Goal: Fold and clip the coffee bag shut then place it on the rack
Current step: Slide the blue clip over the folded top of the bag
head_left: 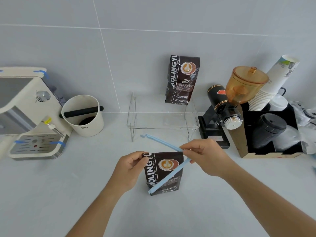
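Note:
A dark brown coffee bag (164, 173) stands upright on the counter in front of me, its top folded over. My left hand (131, 165) pinches the folded top's left corner. My right hand (205, 156) holds a long light-blue clip (168, 177) at its hinge by the bag's top right corner. The clip is spread apart: one arm points up-left behind the bag, the other slants down across the bag's front. A clear acrylic rack (162, 124) stands behind, by the wall. A second, identical coffee bag (183, 79) stands on the rack's right end.
A cream espresso machine (29, 113) fills the left side, with a white knock box (83, 115) beside it. To the right are a black grinder with an amber hopper (239, 93), stacked paper cups (271, 86) and a box of black lids (271, 129).

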{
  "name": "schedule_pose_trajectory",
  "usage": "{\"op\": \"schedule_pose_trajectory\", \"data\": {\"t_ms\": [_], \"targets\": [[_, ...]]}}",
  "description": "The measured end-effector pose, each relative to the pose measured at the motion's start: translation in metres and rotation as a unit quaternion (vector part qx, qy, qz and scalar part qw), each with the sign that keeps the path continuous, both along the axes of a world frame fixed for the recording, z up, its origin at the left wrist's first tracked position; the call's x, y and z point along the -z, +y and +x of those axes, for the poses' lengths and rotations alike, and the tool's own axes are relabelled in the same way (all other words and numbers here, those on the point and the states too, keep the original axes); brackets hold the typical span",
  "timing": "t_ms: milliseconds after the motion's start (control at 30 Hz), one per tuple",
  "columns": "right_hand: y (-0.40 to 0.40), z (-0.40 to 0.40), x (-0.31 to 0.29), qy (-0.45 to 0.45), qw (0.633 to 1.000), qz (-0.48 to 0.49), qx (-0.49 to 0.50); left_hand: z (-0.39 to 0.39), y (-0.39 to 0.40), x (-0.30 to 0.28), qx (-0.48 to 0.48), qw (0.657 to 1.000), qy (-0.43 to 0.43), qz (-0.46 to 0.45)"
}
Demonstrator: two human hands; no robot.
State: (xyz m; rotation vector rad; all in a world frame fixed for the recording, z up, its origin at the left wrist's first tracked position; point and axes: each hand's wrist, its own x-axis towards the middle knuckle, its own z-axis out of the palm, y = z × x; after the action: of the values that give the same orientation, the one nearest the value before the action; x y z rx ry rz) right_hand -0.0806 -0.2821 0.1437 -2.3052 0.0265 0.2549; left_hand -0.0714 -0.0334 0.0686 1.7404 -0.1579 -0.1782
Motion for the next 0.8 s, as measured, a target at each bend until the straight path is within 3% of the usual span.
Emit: {"op": "schedule_pose_trajectory", "data": {"t_ms": [367,533,667,800], "targets": [[-0.001,-0.002,-0.005,0.04,0.995,0.083,-0.024,-0.001,-0.003,0.0,-0.018,1.0,-0.004,-0.01],[-0.007,-0.002,-0.002,0.083,0.977,0.194,-0.016,0.0,-0.005,0.002,-0.023,1.0,-0.002,-0.013],[-0.006,-0.003,0.001,0.082,0.981,0.175,-0.035,-0.001,-0.005,-0.001,-0.023,0.999,0.007,-0.043],[0.002,-0.003,0.006,0.049,0.983,0.178,0.012,-0.003,-0.007,-0.001,-0.041,0.997,0.011,-0.061]]}}
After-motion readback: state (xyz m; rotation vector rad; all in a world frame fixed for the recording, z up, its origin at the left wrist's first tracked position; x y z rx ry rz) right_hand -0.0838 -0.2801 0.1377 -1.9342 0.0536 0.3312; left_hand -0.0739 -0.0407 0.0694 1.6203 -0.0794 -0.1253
